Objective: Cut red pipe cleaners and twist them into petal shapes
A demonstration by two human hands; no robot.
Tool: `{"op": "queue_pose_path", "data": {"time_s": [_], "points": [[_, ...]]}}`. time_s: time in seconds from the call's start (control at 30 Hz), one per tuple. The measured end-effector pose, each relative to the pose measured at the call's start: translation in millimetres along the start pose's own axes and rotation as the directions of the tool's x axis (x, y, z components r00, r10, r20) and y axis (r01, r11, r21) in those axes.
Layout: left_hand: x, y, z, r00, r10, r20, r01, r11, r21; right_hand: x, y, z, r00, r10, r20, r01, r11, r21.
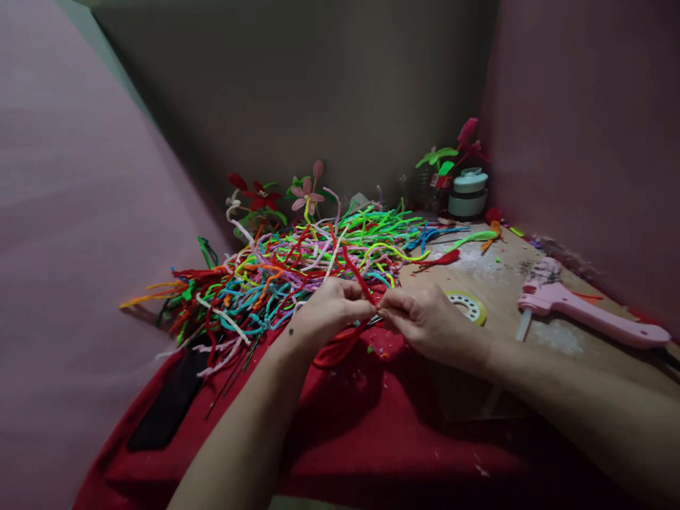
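Observation:
My left hand (340, 308) is closed in a pinch on red pipe cleaners (351, 263). One length sticks up past the fingers, and a bent red loop (340, 352) hangs below over the cloth. My right hand (425, 322) is pinched at the same spot, its fingertips meeting those of my left and closed on the red pipe cleaner; the exact grip point is hidden. Just behind both hands lies a big heap of many-coloured pipe cleaners (297, 258). A bit of shiny metal shows under the fingertips, too covered to name.
A yellow tape roll (481, 309) and a pink glue gun (589, 312) lie on the board (499, 280) at right. A dark phone-like slab (167, 404) rests on the red cloth (350, 432). Fuzzy flowers (308, 196) and a pale lidded jar (468, 195) stand behind.

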State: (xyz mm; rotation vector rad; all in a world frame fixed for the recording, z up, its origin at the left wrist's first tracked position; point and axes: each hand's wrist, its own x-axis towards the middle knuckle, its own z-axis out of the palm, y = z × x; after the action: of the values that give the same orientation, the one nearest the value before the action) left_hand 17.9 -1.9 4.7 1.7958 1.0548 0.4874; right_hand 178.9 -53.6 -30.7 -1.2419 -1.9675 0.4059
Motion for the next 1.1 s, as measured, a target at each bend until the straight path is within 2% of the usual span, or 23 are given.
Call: {"op": "queue_pose_path", "data": {"time_s": [0.03,0.1,0.17,0.2,0.23,0.3,0.33,0.4,0.47,0.5,0.57,0.63,0.7,0.83,0.9,0.97,1.1], "points": [[2.5,-1.7,2.0,0.997,-0.07,0.032,0.075,0.981,-0.182,-3.0,0.4,0.7,0.994,-0.097,-0.059,0.089,0.989,-0.116],[6.6,-4.3,5.6,0.978,-0.136,0.158,0.194,0.869,-0.456,-7.6,1.6,1.7,0.958,-0.255,-0.135,0.21,0.937,-0.277],[7.6,-4.5,6.9,0.962,-0.13,0.242,0.249,0.787,-0.565,-9.3,2.4,2.0,0.926,-0.326,-0.19,0.254,0.911,-0.326],[6.7,-3.5,6.3,0.966,-0.114,0.23,0.229,0.789,-0.57,-8.9,2.5,1.7,0.923,-0.316,-0.219,0.246,0.924,-0.293],[4.9,-2.0,4.9,0.981,-0.087,0.175,0.171,0.815,-0.554,-7.7,2.1,0.9,0.931,-0.271,-0.245,0.219,0.951,-0.217],[0.0,2.3,0.1,1.0,0.028,-0.004,-0.027,0.888,-0.459,-3.9,0.1,-1.9,0.964,-0.107,-0.244,0.122,0.991,0.049],[-2.7,4.6,-2.8,0.99,0.116,-0.084,-0.139,0.914,-0.38,-1.8,-1.3,-3.7,0.978,-0.019,-0.208,0.063,0.977,0.205],[-7.2,8.7,-7.9,0.929,0.326,-0.174,-0.355,0.919,-0.173,2.0,-4.3,-7.4,0.99,0.104,-0.097,-0.047,0.885,0.464],[-9.9,11.2,-11.2,0.838,0.519,-0.171,-0.511,0.855,0.089,4.4,-6.7,-10.1,0.988,0.155,0.002,-0.124,0.777,0.617],[-10.7,11.8,-11.8,0.799,0.585,-0.141,-0.553,0.806,0.21,5.1,-7.5,-10.8,0.985,0.167,0.04,-0.152,0.736,0.66],[-11.9,12.2,-10.9,0.766,0.64,-0.071,-0.575,0.729,0.372,5.7,-8.1,-11.4,0.98,0.176,0.09,-0.187,0.685,0.705],[-13.1,12.1,-7.4,0.788,0.615,-0.028,-0.547,0.72,0.428,5.4,-7.7,-10.9,0.978,0.178,0.108,-0.201,0.679,0.706],[-14.2,12.3,-2.1,0.833,0.553,-0.026,-0.486,0.753,0.444,3.9,-7.0,-9.3,0.979,0.182,0.092,-0.196,0.721,0.665],[-12.8,13.3,7.8,0.92,0.385,-0.075,-0.333,0.868,0.369,-2.0,-6.1,-3.7,0.991,0.116,-0.071,-0.078,0.913,0.401],[-10.7,13.4,9.0,0.942,0.33,-0.053,-0.304,0.912,0.277,-4.0,-6.5,-1.6,0.989,0.069,-0.134,-0.032,0.966,0.258],[-9.2,13.4,7.4,0.949,0.313,-0.05,-0.296,0.932,0.21,-3.8,-7.0,-1.4,0.987,0.083,-0.135,-0.048,0.968,0.247],[-9.2,13.0,2.8,0.957,0.284,-0.056,-0.279,0.957,0.073,0.2,-5.8,-4.2,0.977,0.207,-0.055,-0.16,0.876,0.455]]}}
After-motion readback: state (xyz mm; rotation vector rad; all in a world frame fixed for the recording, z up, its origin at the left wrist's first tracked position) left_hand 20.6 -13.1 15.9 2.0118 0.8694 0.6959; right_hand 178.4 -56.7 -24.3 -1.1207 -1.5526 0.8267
